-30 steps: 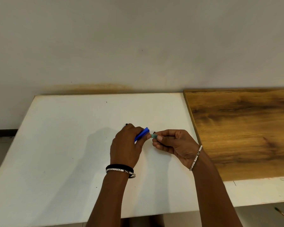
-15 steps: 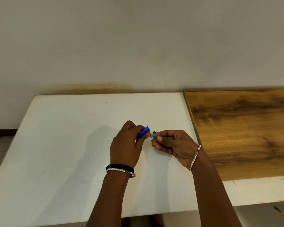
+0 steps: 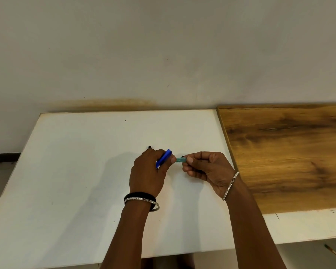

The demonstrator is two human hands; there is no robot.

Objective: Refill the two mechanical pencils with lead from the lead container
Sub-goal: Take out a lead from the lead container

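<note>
The left hand [image 3: 146,174] is closed around a blue mechanical pencil [image 3: 164,158], whose upper end projects past the thumb toward the right. A small dark tip [image 3: 149,147] shows just beyond the knuckles; whether it belongs to the second pencil cannot be determined. Directly right of the pencil end, touching or nearly touching the left thumb, lies the translucent green lead container [image 3: 180,159], pinched between thumb and fingertips of the right hand [image 3: 208,169]. Both hands hover above the white tabletop [image 3: 76,171]; a wooden board [image 3: 289,152] lies beyond the right hand. The step in hand appears to be transferring lead to the first pencil. The next move calls for aligning the container's outlet with the pencil's open end, with steady hands, since thin lead likely snaps easily.
</note>
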